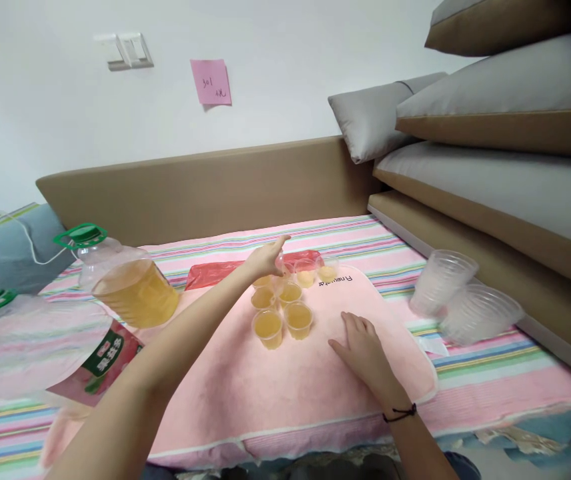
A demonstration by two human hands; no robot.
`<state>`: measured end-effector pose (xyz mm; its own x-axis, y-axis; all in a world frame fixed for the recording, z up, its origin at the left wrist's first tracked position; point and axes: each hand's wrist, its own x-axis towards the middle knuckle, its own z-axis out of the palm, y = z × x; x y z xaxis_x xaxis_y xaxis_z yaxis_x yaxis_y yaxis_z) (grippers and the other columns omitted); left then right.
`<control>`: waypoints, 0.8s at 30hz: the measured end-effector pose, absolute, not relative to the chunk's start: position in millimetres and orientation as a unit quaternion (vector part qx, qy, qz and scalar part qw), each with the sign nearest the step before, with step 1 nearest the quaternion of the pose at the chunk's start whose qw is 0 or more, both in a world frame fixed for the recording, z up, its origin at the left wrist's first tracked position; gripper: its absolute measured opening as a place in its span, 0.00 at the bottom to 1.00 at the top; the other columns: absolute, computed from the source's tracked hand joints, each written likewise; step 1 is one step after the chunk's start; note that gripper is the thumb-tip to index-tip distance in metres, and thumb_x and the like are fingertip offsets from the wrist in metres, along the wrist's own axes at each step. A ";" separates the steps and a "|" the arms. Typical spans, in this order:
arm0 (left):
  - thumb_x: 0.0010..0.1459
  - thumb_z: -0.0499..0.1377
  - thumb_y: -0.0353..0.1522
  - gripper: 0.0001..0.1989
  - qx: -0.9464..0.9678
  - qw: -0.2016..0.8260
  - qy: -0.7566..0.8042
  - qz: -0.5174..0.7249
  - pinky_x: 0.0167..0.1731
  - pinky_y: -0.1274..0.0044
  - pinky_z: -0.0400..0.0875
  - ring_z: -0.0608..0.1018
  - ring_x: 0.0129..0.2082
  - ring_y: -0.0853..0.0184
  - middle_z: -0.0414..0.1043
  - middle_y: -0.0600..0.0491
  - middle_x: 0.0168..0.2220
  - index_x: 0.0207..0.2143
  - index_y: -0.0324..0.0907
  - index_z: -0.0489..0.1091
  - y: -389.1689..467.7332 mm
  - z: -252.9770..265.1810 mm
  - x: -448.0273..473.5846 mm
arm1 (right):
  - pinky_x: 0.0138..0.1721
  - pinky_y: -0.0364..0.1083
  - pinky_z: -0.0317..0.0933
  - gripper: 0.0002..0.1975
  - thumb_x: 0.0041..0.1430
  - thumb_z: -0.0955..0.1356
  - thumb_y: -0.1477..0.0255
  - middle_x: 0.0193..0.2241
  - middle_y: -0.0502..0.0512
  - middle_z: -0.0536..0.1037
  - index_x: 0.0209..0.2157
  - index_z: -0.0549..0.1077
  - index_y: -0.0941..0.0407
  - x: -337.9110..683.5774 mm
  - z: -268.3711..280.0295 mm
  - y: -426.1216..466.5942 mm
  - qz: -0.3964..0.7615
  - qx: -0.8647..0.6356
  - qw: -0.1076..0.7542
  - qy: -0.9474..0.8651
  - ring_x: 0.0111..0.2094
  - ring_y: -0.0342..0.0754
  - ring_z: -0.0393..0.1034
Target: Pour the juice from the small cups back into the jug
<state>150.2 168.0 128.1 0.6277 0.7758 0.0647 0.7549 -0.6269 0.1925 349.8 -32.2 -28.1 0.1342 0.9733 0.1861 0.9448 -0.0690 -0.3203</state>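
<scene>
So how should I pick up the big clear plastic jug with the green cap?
Probably grip the big clear plastic jug by its green ring handle at the neck, coming from above. It lies tilted, and its wide, rounded body full of yellow liquid looks too broad for one hand.

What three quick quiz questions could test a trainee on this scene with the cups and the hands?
1. True or false: the right hand lies flat on the pink towel.
2. Which thing is the left hand at? A) the big bottle B) a clear cup at the back of the cup group C) the stacks of empty cups
3. What fills the small cups on the towel?

Key
1. True: palm down, holding nothing.
2. B: its fingers are at that cup, though the grip is hard to make out.
3. A yellow liquid, like that in the big bottle.
</scene>
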 end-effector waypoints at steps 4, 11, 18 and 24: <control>0.45 0.69 0.25 0.51 0.911 0.010 0.411 0.024 0.45 0.69 0.70 0.78 0.51 0.50 0.74 0.39 0.54 0.68 0.42 0.48 168.0 129.6 158.2 | 0.64 0.55 0.55 0.29 0.63 0.69 0.71 0.60 0.66 0.68 0.63 0.66 0.68 347.9 -21.3 -33.6 0.062 -0.738 0.177 -0.648 0.61 0.62 0.60; 0.45 0.59 0.14 0.43 0.930 -0.058 0.363 -0.011 0.52 0.65 0.63 0.76 0.51 0.51 0.77 0.41 0.47 0.64 0.41 0.58 159.7 133.6 173.5 | 0.65 0.55 0.54 0.29 0.63 0.69 0.70 0.60 0.65 0.68 0.63 0.65 0.68 348.2 -21.1 -34.0 0.064 -0.735 0.179 -0.651 0.61 0.62 0.59; 0.43 0.62 0.17 0.44 0.925 0.012 0.375 0.062 0.54 0.64 0.64 0.75 0.52 0.51 0.77 0.42 0.48 0.64 0.44 0.58 162.6 130.5 168.6 | 0.63 0.56 0.54 0.30 0.62 0.68 0.69 0.59 0.67 0.68 0.62 0.65 0.68 350.6 -33.6 -31.5 0.036 -0.726 0.187 -0.661 0.60 0.64 0.59; 0.47 0.69 0.33 0.48 0.837 0.148 0.468 0.240 0.52 0.64 0.69 0.75 0.54 0.54 0.72 0.40 0.55 0.65 0.43 0.47 162.5 128.1 143.2 | 0.63 0.56 0.54 0.29 0.60 0.69 0.70 0.58 0.68 0.69 0.61 0.66 0.67 350.0 -39.3 -29.3 0.017 -0.720 0.207 -0.662 0.59 0.64 0.61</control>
